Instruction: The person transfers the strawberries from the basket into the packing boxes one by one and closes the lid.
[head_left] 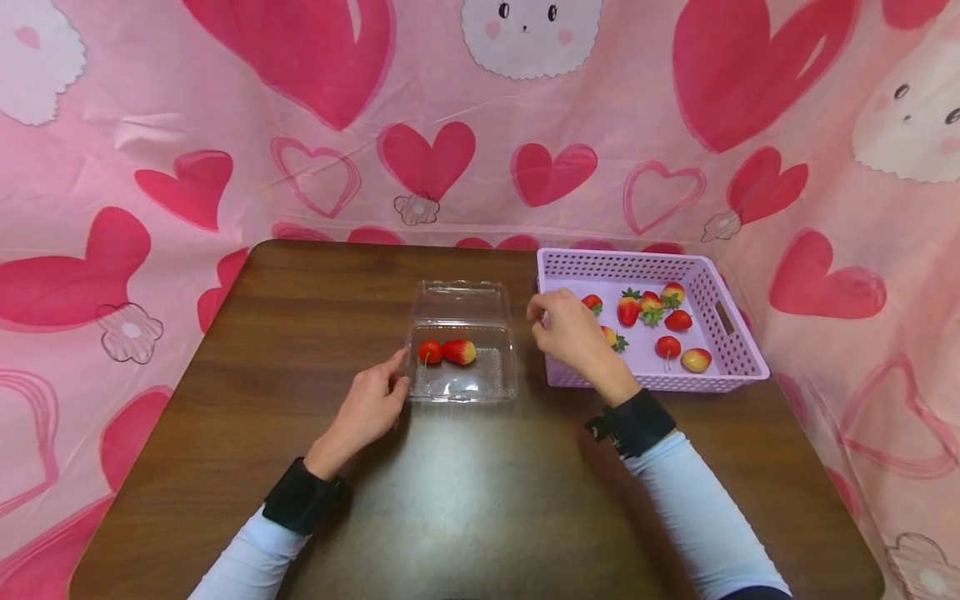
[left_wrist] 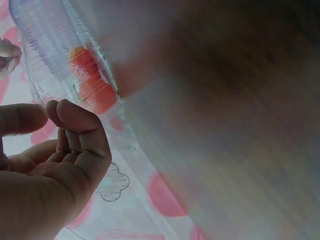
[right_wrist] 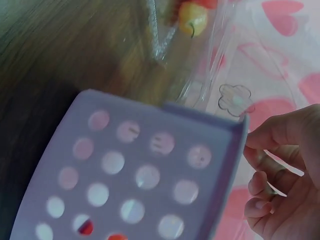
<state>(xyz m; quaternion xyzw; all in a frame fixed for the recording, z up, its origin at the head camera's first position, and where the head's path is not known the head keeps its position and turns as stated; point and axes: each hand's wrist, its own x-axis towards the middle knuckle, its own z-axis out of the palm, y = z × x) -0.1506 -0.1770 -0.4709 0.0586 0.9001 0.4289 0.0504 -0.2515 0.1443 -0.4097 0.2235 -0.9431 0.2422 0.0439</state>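
Observation:
A clear plastic clamshell box [head_left: 495, 379] stands with its lid raised at the back, two strawberries [head_left: 459, 352] lying side by side inside. My left hand [head_left: 369, 402] rests against the box's left side, index finger and thumb touching its edge. Over the left rim of a lilac perforated basket [head_left: 720, 379] hovers my right hand [head_left: 572, 332], its fingers loosely bent and no fruit visible in them. Several strawberries [head_left: 628, 310], some red and some partly yellow, lie in the basket; the hand hides part of them. In the right wrist view, the bent fingers [right_wrist: 272, 192] appear beside the basket wall [right_wrist: 120, 185].
Box and basket stand on a dark brown wooden table [head_left: 465, 500], with a narrow gap between them. A pink cloth [head_left: 330, 100] printed with hearts hangs behind the table and along both sides. Each wrist wears a black band [head_left: 637, 423].

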